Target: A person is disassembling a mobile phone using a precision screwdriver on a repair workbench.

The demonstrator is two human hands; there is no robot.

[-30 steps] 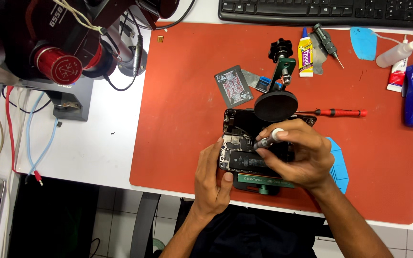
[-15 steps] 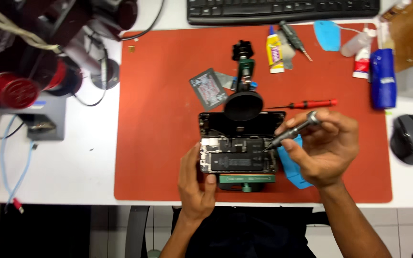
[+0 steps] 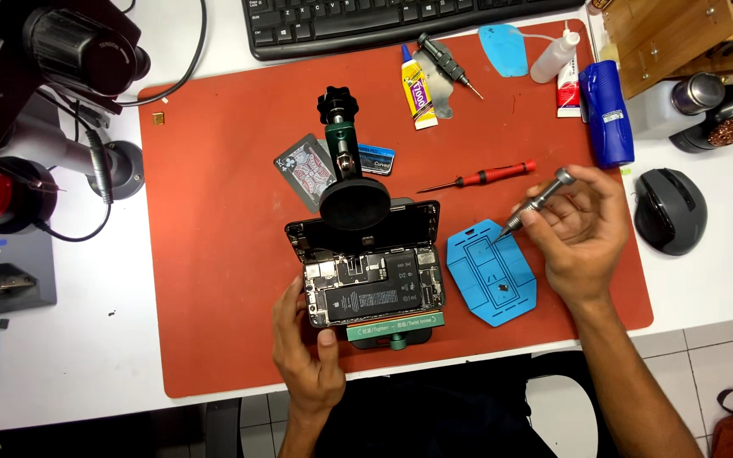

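An opened phone (image 3: 375, 284) lies in a green clamp stand (image 3: 394, 326) on the red mat (image 3: 222, 254), its black screen propped up behind on a black suction cup (image 3: 355, 203). My left hand (image 3: 307, 356) rests at the phone's lower left corner, thumb against its bottom edge. My right hand (image 3: 579, 229) holds a grey metal screwdriver (image 3: 538, 200) with the tip down over a blue screw tray (image 3: 494, 271) to the right of the phone. A small dark screw lies in the tray.
A red-handled screwdriver (image 3: 481, 178), a playing card (image 3: 307, 170), a glue tube (image 3: 418, 85), a second grey driver (image 3: 444, 61) and a blue pick (image 3: 504, 47) lie on the mat. Keyboard (image 3: 392, 21) at the back, mouse (image 3: 670, 210) right, microscope stand (image 3: 53, 93) left.
My right hand has carried the screwdriver away from the phone to the right, over the blue tray. The camera view has shifted. My left hand stays at the phone's lower left.
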